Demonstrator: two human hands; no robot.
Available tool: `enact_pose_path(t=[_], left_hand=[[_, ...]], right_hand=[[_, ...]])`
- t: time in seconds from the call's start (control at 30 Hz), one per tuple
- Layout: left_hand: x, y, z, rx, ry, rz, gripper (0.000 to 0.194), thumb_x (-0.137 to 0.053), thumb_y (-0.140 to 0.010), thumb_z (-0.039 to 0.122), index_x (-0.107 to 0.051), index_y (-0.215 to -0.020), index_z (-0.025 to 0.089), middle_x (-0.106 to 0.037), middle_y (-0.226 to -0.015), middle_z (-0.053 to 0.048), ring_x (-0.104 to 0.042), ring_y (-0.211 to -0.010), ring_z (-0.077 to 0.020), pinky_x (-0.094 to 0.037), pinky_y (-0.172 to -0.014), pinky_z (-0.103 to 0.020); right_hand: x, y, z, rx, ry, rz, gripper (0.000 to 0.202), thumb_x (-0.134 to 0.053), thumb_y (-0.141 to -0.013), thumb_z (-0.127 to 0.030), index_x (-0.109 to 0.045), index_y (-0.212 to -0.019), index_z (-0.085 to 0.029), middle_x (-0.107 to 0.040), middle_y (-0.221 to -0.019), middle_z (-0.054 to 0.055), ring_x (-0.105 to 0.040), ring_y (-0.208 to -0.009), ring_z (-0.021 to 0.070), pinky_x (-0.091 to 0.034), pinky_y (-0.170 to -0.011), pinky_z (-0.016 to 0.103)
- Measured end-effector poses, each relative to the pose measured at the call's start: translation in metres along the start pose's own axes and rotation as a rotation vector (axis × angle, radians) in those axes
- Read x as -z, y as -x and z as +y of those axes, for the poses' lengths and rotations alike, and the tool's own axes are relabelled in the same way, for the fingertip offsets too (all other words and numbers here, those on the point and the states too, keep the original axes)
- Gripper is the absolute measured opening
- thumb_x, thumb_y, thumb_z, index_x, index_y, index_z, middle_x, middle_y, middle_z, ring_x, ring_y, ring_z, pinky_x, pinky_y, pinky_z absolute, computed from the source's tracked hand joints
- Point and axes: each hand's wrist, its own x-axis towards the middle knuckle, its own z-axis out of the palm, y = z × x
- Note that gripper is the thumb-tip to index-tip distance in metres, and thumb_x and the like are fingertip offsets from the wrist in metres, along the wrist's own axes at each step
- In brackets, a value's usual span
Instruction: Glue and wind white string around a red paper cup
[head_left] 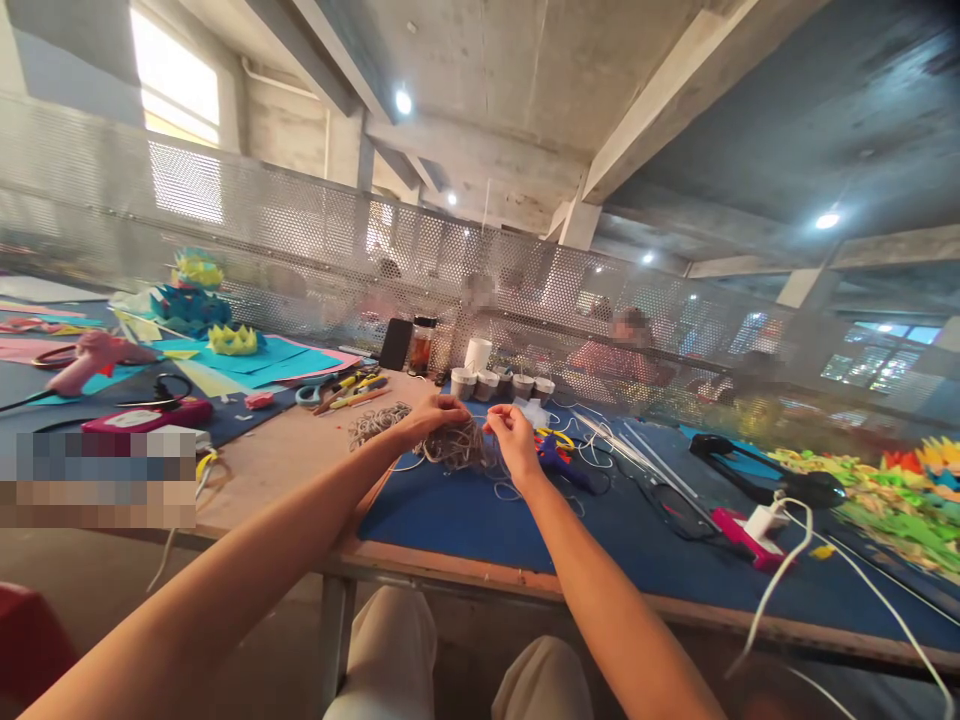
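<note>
A tangled bundle of thin grey-brown cord (455, 447) lies at the middle of the table, half on the blue mat and right under my left hand (437, 413). The fingers of that hand are pinched together at the top of the bundle, on cord. Just to the right, my right hand (513, 436) is raised above the mat with thumb and forefinger pressed together. Anything between those fingertips is too small to make out. More of the same cord (381, 424) lies loose on the bare board left of the bundle.
Small white cups (486, 384) stand at the back below a perforated metal screen (315, 265). Right of my hands are a purple glue gun (559, 455), white cables and a magenta power strip (750, 538). A pink glue gun (94, 362) and blue paper sheets (281, 365) lie left.
</note>
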Motion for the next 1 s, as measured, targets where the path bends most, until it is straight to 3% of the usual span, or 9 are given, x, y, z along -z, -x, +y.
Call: enact_pose_path(t=[0.13,0.3,0.47,0.6,0.77,1.0], left_hand=[[0.001,-0.004,-0.003,-0.021,0.005,0.065,0.029,-0.081,-0.066,0.044,-0.07,-0.074,0.018,-0.069,-0.067,-0.001,-0.059,-0.059,-0.0153,-0.041,-0.055,-0.024],[-0.003,-0.006,-0.005,-0.04,0.025,0.079,0.031,-0.083,-0.063,0.043,-0.068,-0.072,0.017,-0.068,-0.067,-0.001,-0.058,-0.059,-0.0147,-0.04,-0.054,-0.024],[-0.004,-0.005,-0.005,-0.04,0.062,0.038,0.032,-0.083,-0.063,0.043,-0.069,-0.075,0.018,-0.067,-0.068,0.0,-0.058,-0.058,-0.0143,-0.041,-0.054,-0.024],[-0.004,-0.004,-0.003,-0.026,0.081,0.006,0.034,-0.085,-0.06,0.043,-0.068,-0.075,0.017,-0.067,-0.069,-0.001,-0.059,-0.059,-0.0149,-0.044,-0.056,-0.025],[-0.005,-0.002,-0.001,-0.027,0.111,-0.027,0.036,-0.086,-0.06,0.044,-0.069,-0.077,0.017,-0.067,-0.07,-0.001,-0.06,-0.061,-0.0156,-0.045,-0.057,-0.026],[-0.003,0.0,0.001,-0.029,0.119,-0.082,0.036,-0.084,-0.064,0.046,-0.068,-0.08,0.018,-0.069,-0.074,-0.003,-0.063,-0.062,-0.0159,-0.047,-0.057,-0.026]], right_hand=[[0.003,-0.004,0.001,0.022,0.008,0.033,0.026,-0.056,-0.085,-0.044,-0.061,-0.094,-0.021,-0.07,-0.08,0.003,-0.069,-0.078,0.0186,-0.055,-0.076,0.031],[-0.002,-0.002,0.001,0.026,0.103,-0.042,0.028,-0.061,-0.084,-0.047,-0.069,-0.088,-0.021,-0.067,-0.069,0.0,-0.064,-0.067,0.0171,-0.051,-0.066,0.027],[-0.01,0.003,0.001,0.006,0.245,-0.088,0.028,-0.066,-0.081,-0.048,-0.07,-0.082,-0.02,-0.061,-0.057,-0.003,-0.057,-0.055,0.0162,-0.042,-0.052,0.025],[-0.008,0.004,0.0,0.009,0.344,-0.069,0.024,-0.063,-0.083,-0.043,-0.069,-0.077,-0.021,-0.061,-0.058,-0.003,-0.058,-0.056,0.0165,-0.04,-0.053,0.025],[-0.007,0.005,-0.005,0.013,0.436,-0.03,0.03,-0.063,-0.083,-0.05,-0.071,-0.083,-0.021,-0.06,-0.058,-0.003,-0.059,-0.058,0.017,-0.04,-0.055,0.025],[-0.011,0.007,-0.009,0.019,0.561,0.035,0.01,-0.063,-0.081,-0.029,-0.071,-0.083,-0.023,-0.063,-0.061,-0.002,-0.06,-0.06,0.0191,-0.041,-0.059,0.028]])
